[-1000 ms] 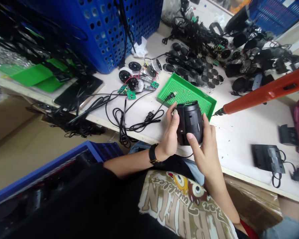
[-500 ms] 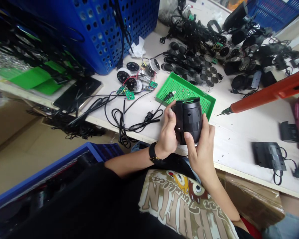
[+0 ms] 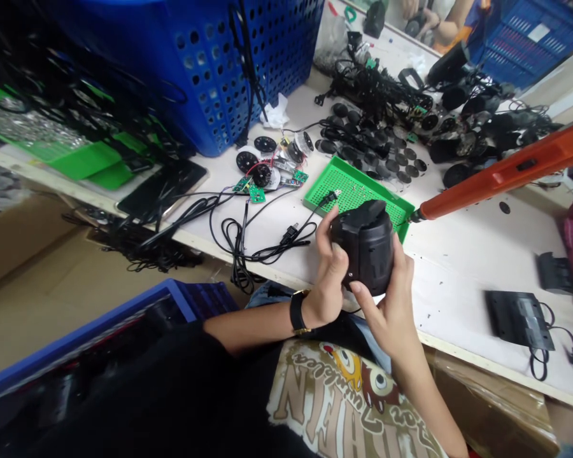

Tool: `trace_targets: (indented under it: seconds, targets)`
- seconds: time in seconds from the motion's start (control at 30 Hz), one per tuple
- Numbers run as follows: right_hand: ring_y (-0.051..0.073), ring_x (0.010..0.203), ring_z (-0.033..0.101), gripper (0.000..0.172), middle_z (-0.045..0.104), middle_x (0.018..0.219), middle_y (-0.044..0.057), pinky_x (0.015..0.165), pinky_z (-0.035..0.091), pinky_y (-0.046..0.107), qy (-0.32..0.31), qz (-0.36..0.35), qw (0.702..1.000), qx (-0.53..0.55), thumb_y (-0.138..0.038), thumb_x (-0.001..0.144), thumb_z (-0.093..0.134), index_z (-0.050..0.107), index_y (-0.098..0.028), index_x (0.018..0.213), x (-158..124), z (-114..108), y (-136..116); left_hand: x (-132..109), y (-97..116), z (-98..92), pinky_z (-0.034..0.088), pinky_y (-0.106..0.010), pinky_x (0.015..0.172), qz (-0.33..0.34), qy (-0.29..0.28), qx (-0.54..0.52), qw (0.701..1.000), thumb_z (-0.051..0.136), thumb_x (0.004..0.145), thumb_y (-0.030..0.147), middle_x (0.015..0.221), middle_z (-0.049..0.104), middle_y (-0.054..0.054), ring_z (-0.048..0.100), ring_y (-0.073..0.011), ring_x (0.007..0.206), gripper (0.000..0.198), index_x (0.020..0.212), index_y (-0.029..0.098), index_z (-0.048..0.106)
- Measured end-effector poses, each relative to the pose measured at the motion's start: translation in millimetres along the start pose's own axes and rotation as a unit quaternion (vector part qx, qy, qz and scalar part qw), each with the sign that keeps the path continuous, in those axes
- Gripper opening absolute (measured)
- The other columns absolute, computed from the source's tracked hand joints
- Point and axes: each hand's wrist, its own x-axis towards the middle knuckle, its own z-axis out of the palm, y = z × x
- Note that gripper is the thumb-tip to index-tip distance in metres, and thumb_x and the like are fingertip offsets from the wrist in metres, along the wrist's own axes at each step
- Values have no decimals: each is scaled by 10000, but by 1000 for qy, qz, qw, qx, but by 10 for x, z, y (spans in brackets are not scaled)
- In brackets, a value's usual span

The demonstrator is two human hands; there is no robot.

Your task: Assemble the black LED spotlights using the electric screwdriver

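A black cylindrical housing [image 3: 367, 245] is held between both hands over the front edge of the white workbench [image 3: 463, 267]. My left hand [image 3: 328, 273], with a black watch on the wrist, grips its left side, thumb on top. My right hand [image 3: 391, 305] cups it from below and the right, thumb pressed against the front. Just behind the housing lies a green perforated tray [image 3: 351, 187] with a black plug in it.
An orange electric screwdriver [image 3: 501, 175] hangs at the right, tip near the tray. Black cables [image 3: 248, 232], circuit boards [image 3: 255, 191] and round black parts [image 3: 382, 143] litter the bench. A blue crate [image 3: 210, 70] stands behind, another [image 3: 124, 312] by my lap. Black brackets [image 3: 518, 315] lie at the right.
Both hands have turned the black housing, so its closed end now faces up instead of its side. The view has shifted slightly downward.
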Motion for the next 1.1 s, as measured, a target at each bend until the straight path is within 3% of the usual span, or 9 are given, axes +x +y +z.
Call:
trace_targets:
  seconds: [0.1, 0.2, 0.3, 0.4, 0.5, 0.67, 0.9, 1.1]
  targets:
    - [351, 1480, 436, 924, 374, 1610, 159, 1208, 402, 640, -3, -9, 999, 34, -474, 958, 653, 107, -323, 1688, -33, -31, 47, -73, -13, 34, 260, -481, 1311, 68, -43, -12, 997, 598, 987, 611, 1646, 435, -57, 385, -310, 1553, 720, 1597, 376, 296]
    - [340, 1567, 361, 899, 306, 1715, 107, 1256, 371, 601, -13, -8, 995, 98, -448, 954, 668, 145, -351, 1679, -61, -48, 128, -118, 21, 60, 231, -488, 1326, 77, -60, -2, 995, 548, 1027, 568, 1668, 403, -54, 371, -301, 1562, 673, 1607, 367, 272]
    - [326, 1578, 365, 846, 330, 1724, 77, 1273, 362, 573, -23, 10, 989, 146, -454, 950, 670, 224, -352, 1662, -66, -75, 228, -130, 91, 56, 197, -481, 1339, 33, -69, 28, 997, 540, 1054, 488, 1675, 387, -62, 370, -275, 1562, 624, 1599, 364, 265]
    - [326, 1564, 390, 811, 373, 1705, 86, 1267, 371, 576, -43, 37, 984, 170, -469, 951, 662, 273, -328, 1648, -47, -101, 309, -91, 131, 31, 287, -487, 1300, -19, -73, 17, 997, 642, 1014, 441, 1575, 499, -69, 467, -271, 1487, 648, 1560, 380, 299]
    - [313, 1560, 395, 795, 389, 1696, 87, 1273, 362, 574, -57, 49, 980, 187, -465, 957, 657, 283, -323, 1643, -8, -114, 331, -6, 128, 0, 405, -479, 1207, -61, -56, -32, 996, 762, 934, 423, 1343, 640, -35, 590, -264, 1336, 655, 1474, 396, 392]
    - [295, 1575, 364, 787, 389, 1693, 96, 1313, 288, 574, -85, 62, 975, 194, -463, 967, 652, 283, -302, 1643, 72, -139, 281, 134, 133, -23, 463, -481, 1132, -128, -27, -102, 986, 868, 818, 398, 1196, 669, -2, 640, -267, 1247, 658, 1351, 388, 482]
    - [314, 1577, 366, 923, 362, 1705, 121, 1309, 291, 590, -111, 81, 968, 210, -472, 885, 764, 273, -290, 1644, 111, -180, 368, 163, 152, 24, 481, -441, 1088, -129, -1, -94, 987, 930, 739, 353, 1118, 654, 16, 636, -246, 1182, 680, 1277, 369, 515]
    - [311, 1535, 444, 898, 433, 1676, 100, 1270, 384, 573, -120, 93, 949, 277, -508, 873, 765, 334, -302, 1633, 124, -153, 468, 166, 153, 55, 460, -437, 1099, -122, 13, -66, 990, 962, 679, 296, 1072, 636, 16, 624, -244, 1151, 750, 1281, 353, 519]
